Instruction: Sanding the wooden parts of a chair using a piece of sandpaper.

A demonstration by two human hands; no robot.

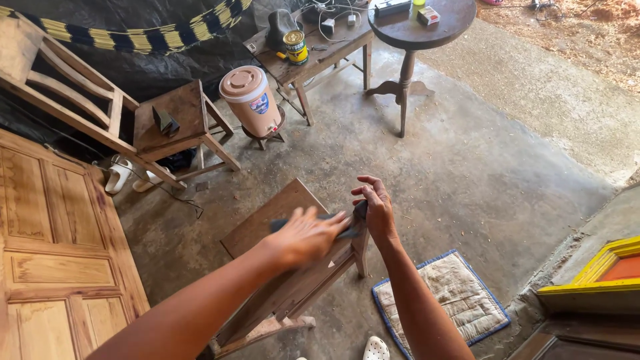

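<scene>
Forearms: both bare, reaching in from the lower edge over the concrete floor (480,167).
Left hand (307,235): blurred, fingers flat and spread, pressing a dark sheet (347,231) onto the wooden stool.
Right hand (377,207): fingers curled, pinching the sheet's far end at the stool's corner.
Wooden stool (267,220): tilted beneath both hands, centre of view.
Quilted mat (453,293): on the floor just right of the stool.
Water cooler (252,100): well beyond, beside a bench (333,41).
</scene>
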